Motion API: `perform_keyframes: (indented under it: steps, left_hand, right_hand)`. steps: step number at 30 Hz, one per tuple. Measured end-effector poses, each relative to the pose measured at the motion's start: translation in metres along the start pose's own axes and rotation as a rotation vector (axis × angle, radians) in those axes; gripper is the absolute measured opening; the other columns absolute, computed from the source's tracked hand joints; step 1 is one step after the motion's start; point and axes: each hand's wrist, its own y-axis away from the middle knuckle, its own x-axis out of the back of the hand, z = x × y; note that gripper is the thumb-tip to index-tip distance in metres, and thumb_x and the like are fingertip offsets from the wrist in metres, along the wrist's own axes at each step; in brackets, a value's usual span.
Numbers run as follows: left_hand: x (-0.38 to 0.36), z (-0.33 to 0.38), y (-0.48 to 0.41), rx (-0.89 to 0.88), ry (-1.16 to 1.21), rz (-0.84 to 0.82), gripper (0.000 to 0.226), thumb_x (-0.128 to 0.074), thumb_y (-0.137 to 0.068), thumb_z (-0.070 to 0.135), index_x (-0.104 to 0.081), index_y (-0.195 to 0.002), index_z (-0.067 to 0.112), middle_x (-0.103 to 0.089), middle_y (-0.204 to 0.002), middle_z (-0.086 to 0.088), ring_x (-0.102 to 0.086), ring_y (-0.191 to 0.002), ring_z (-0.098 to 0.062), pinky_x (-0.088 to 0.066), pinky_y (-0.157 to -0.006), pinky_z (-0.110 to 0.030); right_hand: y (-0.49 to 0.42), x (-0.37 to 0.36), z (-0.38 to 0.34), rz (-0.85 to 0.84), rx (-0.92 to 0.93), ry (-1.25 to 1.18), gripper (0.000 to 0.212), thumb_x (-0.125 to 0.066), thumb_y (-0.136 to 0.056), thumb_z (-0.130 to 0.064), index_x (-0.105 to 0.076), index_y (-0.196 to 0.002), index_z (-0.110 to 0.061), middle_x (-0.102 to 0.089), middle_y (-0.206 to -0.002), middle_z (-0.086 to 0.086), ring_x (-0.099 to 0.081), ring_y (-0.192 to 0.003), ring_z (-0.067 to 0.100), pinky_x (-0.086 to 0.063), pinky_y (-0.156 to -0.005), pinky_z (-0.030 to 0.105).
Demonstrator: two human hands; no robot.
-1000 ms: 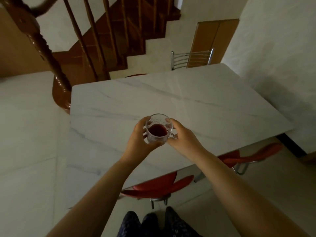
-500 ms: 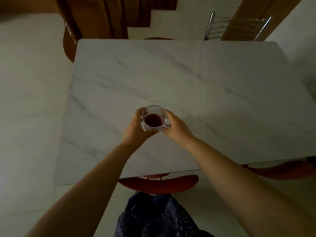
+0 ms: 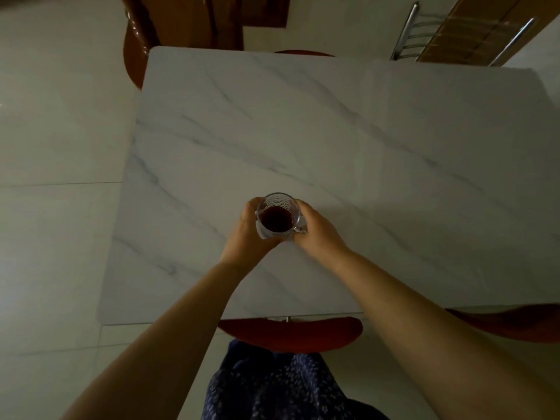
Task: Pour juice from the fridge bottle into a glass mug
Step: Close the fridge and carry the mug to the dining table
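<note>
A clear glass mug (image 3: 277,215) holding dark red juice sits upright between both my hands, low over the white marble table (image 3: 333,147). My left hand (image 3: 247,234) wraps its fingers round the mug's left side. My right hand (image 3: 318,231) grips the right side, at the handle. I cannot tell whether the mug's base touches the tabletop. No juice bottle is in view.
A red chair seat (image 3: 291,333) is tucked under the table's near edge, with another red seat (image 3: 515,322) at the right. A metal-backed chair (image 3: 424,34) stands beyond the far edge. A wooden stair post (image 3: 136,40) rises at the far left corner.
The view has tilted further down over the table. Both hands have carried the mug forward over the tabletop and lower, keeping the same hold on it.
</note>
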Motion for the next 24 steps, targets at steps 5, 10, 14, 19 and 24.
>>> perform_keyframes:
  steps: [5,10,14,19,24]
  left_hand:
    - [0.001,-0.007,0.002,0.008,-0.026,-0.003,0.084,-0.084,-0.06,0.039,-0.036,-0.127,0.025,-0.056,-0.123,-0.004,-0.055,-0.111,-0.021,-0.05,-0.089,-0.045]
    - [0.003,-0.007,0.001,0.002,-0.042,-0.009,0.086,-0.085,-0.062,0.039,-0.035,-0.129,0.023,-0.056,-0.126,-0.004,-0.055,-0.113,-0.022,-0.049,-0.091,-0.043]
    - [0.004,-0.007,0.001,-0.005,-0.07,-0.016,0.085,-0.084,-0.063,0.039,-0.034,-0.131,0.023,-0.054,-0.129,-0.003,-0.052,-0.117,-0.023,-0.048,-0.093,-0.045]
    - [0.005,-0.011,0.001,-0.023,-0.145,-0.04,0.09,-0.082,-0.065,0.04,-0.029,-0.136,0.024,-0.048,-0.136,-0.004,-0.046,-0.124,-0.025,-0.043,-0.099,-0.047]
    - [0.021,-0.006,0.02,-0.01,-0.288,-0.08,0.099,-0.077,-0.073,0.038,-0.016,-0.146,0.011,-0.023,-0.15,-0.009,-0.032,-0.134,-0.027,-0.035,-0.107,-0.043]
  right_hand:
    - [0.0,-0.004,0.003,0.022,0.01,0.021,0.064,-0.066,-0.079,-0.016,-0.04,-0.136,-0.027,-0.056,-0.133,0.001,-0.056,-0.115,0.024,-0.046,-0.096,0.039]
    - [0.0,-0.008,0.003,0.049,-0.006,0.011,0.064,-0.064,-0.08,-0.013,-0.038,-0.137,-0.028,-0.054,-0.134,0.001,-0.055,-0.116,0.023,-0.046,-0.097,0.039]
    - [0.0,-0.01,0.001,0.059,-0.024,0.027,0.062,-0.064,-0.081,-0.015,-0.039,-0.136,-0.028,-0.054,-0.133,0.001,-0.054,-0.116,0.022,-0.045,-0.093,0.034]
    - [0.0,-0.009,-0.005,0.0,-0.048,0.023,0.069,-0.065,-0.08,-0.017,-0.031,-0.14,-0.022,-0.048,-0.138,0.006,-0.051,-0.121,0.025,-0.044,-0.097,0.039]
    - [0.028,0.0,-0.015,-0.071,-0.149,0.185,0.084,-0.061,-0.087,-0.03,-0.004,-0.148,-0.015,-0.019,-0.153,0.012,-0.032,-0.135,0.029,-0.033,-0.107,0.04]
